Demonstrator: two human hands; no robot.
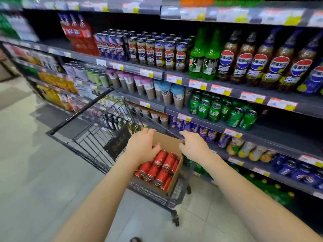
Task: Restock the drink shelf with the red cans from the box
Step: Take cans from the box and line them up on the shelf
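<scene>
Shelving (244, 135) for drinks fills the right side of the aisle, its rows packed with bottles and cans; no red cans can be made out among the stock, though beside the green cans (225, 110) a bare stretch of shelf offers room. Cart (97, 154), of black wire, stands just beside the shelving and carries the cardboard box (172, 186). Box contents: red cans (158, 167) lying on their sides, stacked and seemingly undisturbed, so restocking appears barely begun, with the whole load left to move. Left hand (141, 147) reaches over the box's left edge, fingers spread and curved above the cans, not closed on any of them. Right hand (194, 145) rests at the box's far right corner, fingers loosely open, touching the rim without holding a can.
</scene>
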